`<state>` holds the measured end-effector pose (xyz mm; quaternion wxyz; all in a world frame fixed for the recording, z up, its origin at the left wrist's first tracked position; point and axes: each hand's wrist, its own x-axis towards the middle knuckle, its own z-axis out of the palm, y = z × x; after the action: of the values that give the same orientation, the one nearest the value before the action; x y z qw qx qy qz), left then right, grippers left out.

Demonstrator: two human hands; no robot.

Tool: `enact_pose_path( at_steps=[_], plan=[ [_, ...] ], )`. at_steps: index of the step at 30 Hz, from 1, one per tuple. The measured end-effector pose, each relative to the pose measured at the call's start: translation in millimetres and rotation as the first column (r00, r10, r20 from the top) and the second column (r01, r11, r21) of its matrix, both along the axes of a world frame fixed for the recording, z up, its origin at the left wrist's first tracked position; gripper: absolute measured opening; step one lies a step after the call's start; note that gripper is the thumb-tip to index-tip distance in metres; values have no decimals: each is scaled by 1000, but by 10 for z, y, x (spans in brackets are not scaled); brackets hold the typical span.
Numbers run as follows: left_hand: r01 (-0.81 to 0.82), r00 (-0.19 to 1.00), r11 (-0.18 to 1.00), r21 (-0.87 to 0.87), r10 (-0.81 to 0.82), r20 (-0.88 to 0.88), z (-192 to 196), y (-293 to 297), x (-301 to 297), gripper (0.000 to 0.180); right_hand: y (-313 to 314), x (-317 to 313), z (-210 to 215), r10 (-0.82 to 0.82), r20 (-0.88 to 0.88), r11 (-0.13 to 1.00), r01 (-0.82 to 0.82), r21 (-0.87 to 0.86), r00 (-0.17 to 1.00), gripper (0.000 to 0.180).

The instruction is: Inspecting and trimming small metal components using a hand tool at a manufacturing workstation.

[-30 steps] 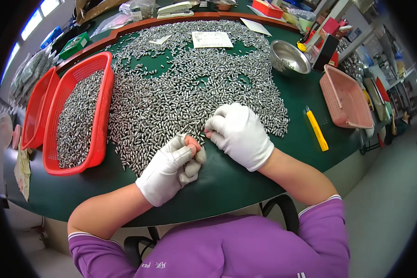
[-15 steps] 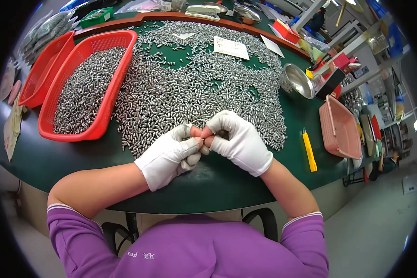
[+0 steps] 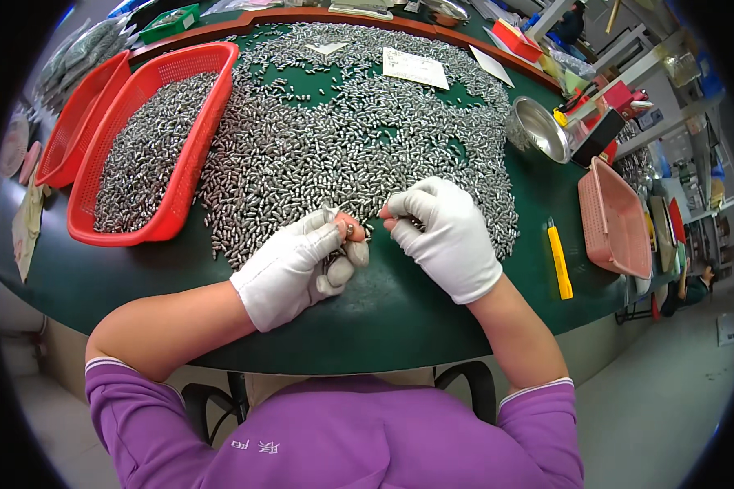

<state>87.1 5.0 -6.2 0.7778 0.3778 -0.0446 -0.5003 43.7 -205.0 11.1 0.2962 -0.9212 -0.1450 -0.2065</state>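
A broad layer of small silvery metal parts (image 3: 302, 155), bullet-shaped, covers the green table (image 3: 367, 326) in front of me. My left hand (image 3: 289, 265), in a white glove with bare fingertips, pinches one small metal part (image 3: 350, 231) between thumb and forefinger. Its other fingers are curled, and more metal shows in the palm. My right hand (image 3: 453, 240), gloved the same way, hovers at the near edge of the layer with thumb and forefinger close together. Something metallic glints inside its curled fingers; how many pieces it holds is hidden.
To the left, a red plastic basket (image 3: 220, 122) full of the same parts overlaps another red basket (image 3: 53, 155). Paper slips (image 3: 416, 68) lie on the parts. At right are a steel bowl (image 3: 538, 130), a yellow cutter (image 3: 559, 262) and a pink basket (image 3: 616, 216). A wooden rim (image 3: 302, 15) bounds the back.
My hands, fingertips together before, have parted. The right hand has moved right and slightly away from me; the left stays near its place with the metal part in its fingertips.
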Motion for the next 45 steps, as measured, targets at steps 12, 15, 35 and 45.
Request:
enact_pose_path(
  at_steps=[12,15,35,45],
  plan=[
    [-5,999,998,-70,2,-41,7,5,14,10,45,-1,-72,-10,-81,992,-1,-125,997,12],
    [-10,998,998,-64,6,-60,10,10,20,13,91,20,-103,-16,-52,989,8,-150,998,12],
    [-13,1000,986,166,11,14,96,-22,-23,11,200,-90,66,126,-347,888,50,457,929,12],
    [-8,1000,994,111,6,19,69,-13,-9,15,134,-37,31,-53,-236,925,137,354,970,10]
  ],
)
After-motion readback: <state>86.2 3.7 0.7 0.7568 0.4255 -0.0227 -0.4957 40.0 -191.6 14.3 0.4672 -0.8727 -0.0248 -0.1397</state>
